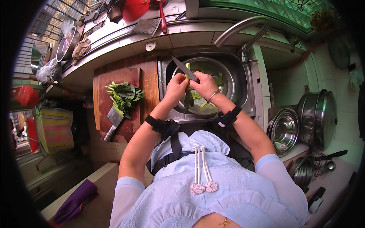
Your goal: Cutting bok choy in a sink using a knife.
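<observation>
Over the sink, my left hand (176, 89) pinches a leafy green vegetable stalk (188, 71), its dark leaves hanging down over a round metal basin. My right hand (206, 85) grips a small knife (184, 67), whose blade crosses the stalk and points up and left. Green scraps lie in the metal basin (231, 85) beneath both hands. On the wooden cutting board (128, 131) to the left rests a bunch of leafy greens (125, 94). A cleaver (114, 117) lies below the bunch, its blade touching or very close to the leaves.
The steel sink (251, 99) holds the basin, with a curved faucet (242, 27) above its far right side. Stacked metal bowls (284, 132) and a large steamer pot (318, 119) stand at the right. A red-handled brush (163, 20) lies on the ledge behind.
</observation>
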A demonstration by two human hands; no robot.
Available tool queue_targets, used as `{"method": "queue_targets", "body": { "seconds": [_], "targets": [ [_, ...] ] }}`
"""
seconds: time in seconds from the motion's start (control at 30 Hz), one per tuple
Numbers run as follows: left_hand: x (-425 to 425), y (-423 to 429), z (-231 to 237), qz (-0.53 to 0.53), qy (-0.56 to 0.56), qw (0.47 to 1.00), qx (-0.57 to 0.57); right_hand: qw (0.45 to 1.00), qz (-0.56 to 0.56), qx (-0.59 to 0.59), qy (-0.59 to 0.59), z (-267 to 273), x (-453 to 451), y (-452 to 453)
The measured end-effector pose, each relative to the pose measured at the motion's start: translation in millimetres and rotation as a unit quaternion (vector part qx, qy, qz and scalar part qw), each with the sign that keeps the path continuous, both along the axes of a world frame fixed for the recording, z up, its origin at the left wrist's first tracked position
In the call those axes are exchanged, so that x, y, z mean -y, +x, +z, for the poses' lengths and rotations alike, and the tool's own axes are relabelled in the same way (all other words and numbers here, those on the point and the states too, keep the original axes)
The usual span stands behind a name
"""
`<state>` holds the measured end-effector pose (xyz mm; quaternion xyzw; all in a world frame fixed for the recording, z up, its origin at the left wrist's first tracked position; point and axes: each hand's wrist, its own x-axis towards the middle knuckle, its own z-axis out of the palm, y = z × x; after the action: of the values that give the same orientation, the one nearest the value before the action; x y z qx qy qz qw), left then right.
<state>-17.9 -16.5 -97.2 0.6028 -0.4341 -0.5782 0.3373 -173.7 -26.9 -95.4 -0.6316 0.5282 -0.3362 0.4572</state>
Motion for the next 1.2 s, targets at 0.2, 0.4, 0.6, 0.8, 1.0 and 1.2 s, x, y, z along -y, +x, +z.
{"method": "queue_targets", "body": {
  "seconds": [0.2, 0.4, 0.6, 0.8, 1.0, 1.2],
  "targets": [
    [-6, 1, -2, 0.016, -0.060, 0.998, -0.020, 0.997, 0.063, -0.025, -0.040, 13, -2, -1],
    [-7, 3, 18, 0.108, 0.039, 0.967, -0.229, 0.976, 0.065, 0.205, 0.024, 17, -7, 14],
    [-5, 24, 15, 0.104, 0.078, 0.947, -0.294, 0.984, 0.041, 0.176, 0.010, 10, -9, 16],
    [-7, 39, 23, 0.040, 0.130, 0.934, -0.329, 0.999, -0.031, -0.040, 0.019, 10, -1, -19],
    [-11, 32, 26, 0.042, 0.107, 0.943, -0.313, 0.988, -0.001, -0.114, -0.102, 23, -24, -8],
    [-13, 32, 25, 0.027, 0.067, 0.958, -0.276, 0.973, 0.016, -0.181, -0.144, 26, -31, -7]
  ]
}}
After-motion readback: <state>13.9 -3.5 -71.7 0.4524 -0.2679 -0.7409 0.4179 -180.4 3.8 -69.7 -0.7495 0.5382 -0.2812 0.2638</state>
